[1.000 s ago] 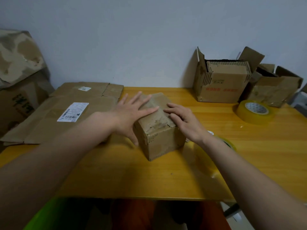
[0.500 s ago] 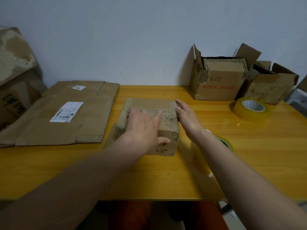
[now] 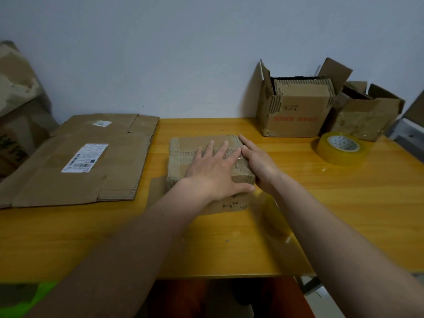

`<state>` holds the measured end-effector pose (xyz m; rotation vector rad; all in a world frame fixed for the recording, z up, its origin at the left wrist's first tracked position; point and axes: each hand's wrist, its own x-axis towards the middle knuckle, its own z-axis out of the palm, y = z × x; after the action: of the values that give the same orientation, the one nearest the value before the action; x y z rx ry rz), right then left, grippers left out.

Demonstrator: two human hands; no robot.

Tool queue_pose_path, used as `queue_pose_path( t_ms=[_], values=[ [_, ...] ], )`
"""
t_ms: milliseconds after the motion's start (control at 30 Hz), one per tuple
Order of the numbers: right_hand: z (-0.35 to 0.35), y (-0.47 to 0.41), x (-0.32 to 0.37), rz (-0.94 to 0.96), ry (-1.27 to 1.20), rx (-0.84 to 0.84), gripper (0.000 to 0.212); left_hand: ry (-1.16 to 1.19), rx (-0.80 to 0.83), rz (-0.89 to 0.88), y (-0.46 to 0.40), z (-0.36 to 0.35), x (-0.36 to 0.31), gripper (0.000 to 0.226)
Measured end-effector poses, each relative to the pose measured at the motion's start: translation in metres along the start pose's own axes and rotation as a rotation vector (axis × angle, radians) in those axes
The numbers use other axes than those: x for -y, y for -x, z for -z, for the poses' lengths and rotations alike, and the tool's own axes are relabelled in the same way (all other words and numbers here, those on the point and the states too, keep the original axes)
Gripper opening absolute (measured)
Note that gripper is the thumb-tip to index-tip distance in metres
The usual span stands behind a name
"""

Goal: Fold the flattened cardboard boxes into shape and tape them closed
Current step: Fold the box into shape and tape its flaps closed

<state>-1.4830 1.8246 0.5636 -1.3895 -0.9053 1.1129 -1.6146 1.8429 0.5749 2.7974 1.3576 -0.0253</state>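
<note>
Two hands on one small box (image 3: 202, 157) at mid-desk (image 3: 229, 249): left hand (image 3: 215, 171) flat, fingers spread, pressing the top flaps down, probably to seat tape; right hand (image 3: 257, 161) straight-fingered against the right edge. Flattened cardboard (image 3: 91, 161) lies left; tape roll (image 3: 339, 149) right, bare room between.

Your left hand (image 3: 214, 172) lies flat over the small box (image 3: 183, 152), so the seam under your palm and fingers is hidden. Your right hand (image 3: 258, 162) covers its right edge; the thumb is out of sight. The shipping label (image 3: 85, 158) left of your fingertips is too small to read. The red print on the open box (image 3: 296, 109) beyond your right fingertips is blurred, perhaps lettering.
</note>
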Motion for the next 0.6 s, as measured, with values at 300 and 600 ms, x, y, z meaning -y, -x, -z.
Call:
queue_pose_path(
  t_ms=[300,600],
  values=[
    [0.056,0.04,-0.013,0.06,0.687,-0.212,0.021,-0.047,-0.066,0.001,-0.006,-0.006,0.006,0.094],
    [0.081,0.091,-0.038,-0.056,1.568,0.009,0.027,-0.049,-0.105,0.007,-0.003,-0.004,0.001,0.096]
  ],
)
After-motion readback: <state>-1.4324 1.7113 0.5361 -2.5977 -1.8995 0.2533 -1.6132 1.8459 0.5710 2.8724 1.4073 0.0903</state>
